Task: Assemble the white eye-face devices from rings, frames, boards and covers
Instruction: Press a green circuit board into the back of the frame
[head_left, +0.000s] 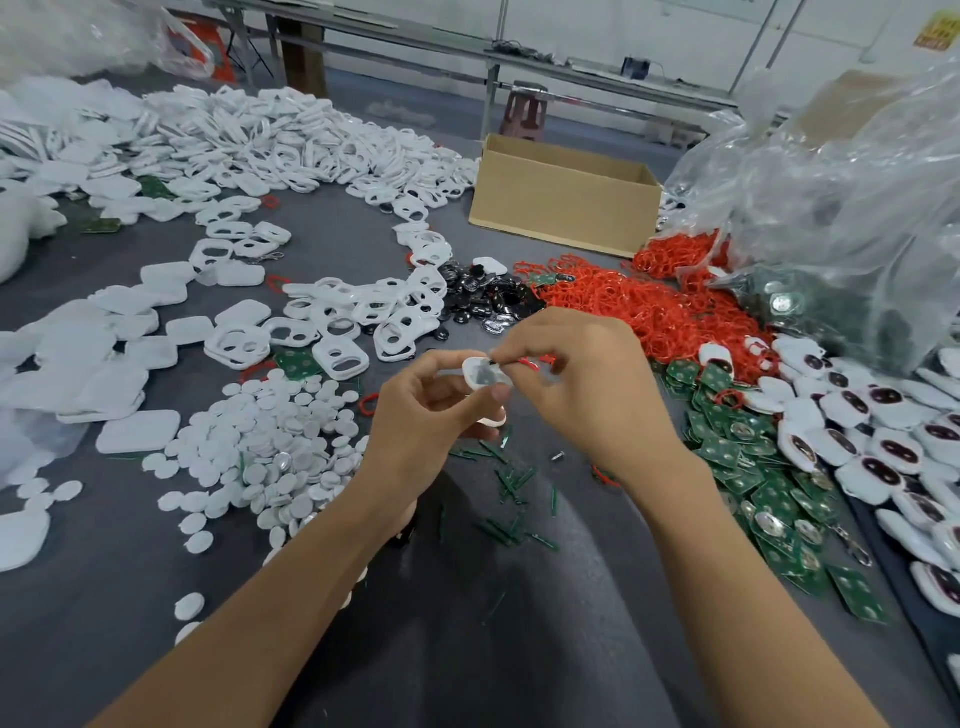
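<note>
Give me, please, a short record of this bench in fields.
Left hand: holds a white part
Right hand: pinches a red ring at the part's edge
Left of hands: discs, frames
Right of hands: boards, finished devices
Behind: ring pile, box

Your grey tabletop carries white frames, white discs, red rings, green boards and a cardboard box.
</note>
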